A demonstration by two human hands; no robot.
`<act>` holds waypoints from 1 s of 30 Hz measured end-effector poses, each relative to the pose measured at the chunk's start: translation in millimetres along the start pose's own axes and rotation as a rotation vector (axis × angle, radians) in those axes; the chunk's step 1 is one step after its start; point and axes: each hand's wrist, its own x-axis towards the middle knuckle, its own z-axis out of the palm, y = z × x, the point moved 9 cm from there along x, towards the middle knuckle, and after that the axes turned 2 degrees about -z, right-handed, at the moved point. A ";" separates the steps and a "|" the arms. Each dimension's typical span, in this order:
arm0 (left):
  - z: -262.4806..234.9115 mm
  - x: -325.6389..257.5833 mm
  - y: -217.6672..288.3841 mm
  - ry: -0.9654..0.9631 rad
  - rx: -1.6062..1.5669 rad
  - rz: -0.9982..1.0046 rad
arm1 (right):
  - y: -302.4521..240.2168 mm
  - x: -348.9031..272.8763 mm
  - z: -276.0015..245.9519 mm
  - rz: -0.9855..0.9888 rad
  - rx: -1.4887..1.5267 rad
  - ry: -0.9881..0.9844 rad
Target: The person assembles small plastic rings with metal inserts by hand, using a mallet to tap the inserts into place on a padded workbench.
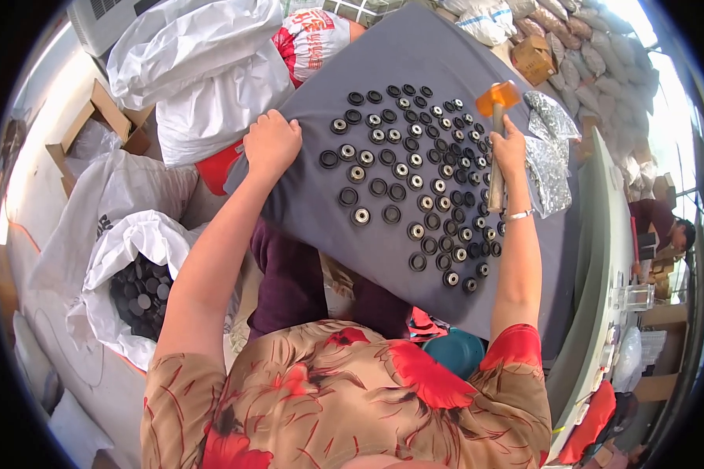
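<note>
My right hand (510,148) is closed around the wooden handle of a mallet (498,97) with an orange head. The mallet is over the right part of a table covered in grey cloth (328,242). My left hand (273,144) is closed at the table's left edge, gripping the cloth there. Between my hands lie many black rings (378,187), spread over the cloth. Several of them have a shiny metal bearing (360,216) in the middle; others show a plain dark centre.
Clear plastic bags of small parts (550,176) lie right of the mallet. A white sack of dark discs (141,293) stands at my left, with stuffed white sacks (211,102) farther back. Cardboard boxes (533,59) and piled bags (594,55) are at the far right. Another person (665,223) is beyond.
</note>
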 end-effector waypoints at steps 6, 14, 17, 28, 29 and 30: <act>4.0 -1.3 -5.1 0.005 0.032 -0.004 | 17.2 12.1 28.7 0.092 -0.060 -0.154; 0.9 0.5 -5.5 0.014 0.004 -0.012 | -6.0 23.0 66.0 -0.030 -0.238 -0.151; 2.4 -3.3 -9.4 0.020 0.026 -0.003 | -22.9 21.8 53.0 0.037 -0.132 -0.185; 5.3 2.1 -4.9 0.022 0.022 0.009 | 5.1 -0.1 -3.7 0.064 0.129 -0.105; 4.6 0.7 -5.3 0.012 0.026 0.010 | 0.4 -11.1 -17.2 0.037 0.104 -0.103; 3.0 1.6 -2.9 0.006 0.028 0.006 | -2.1 -24.3 -28.7 0.047 0.101 -0.097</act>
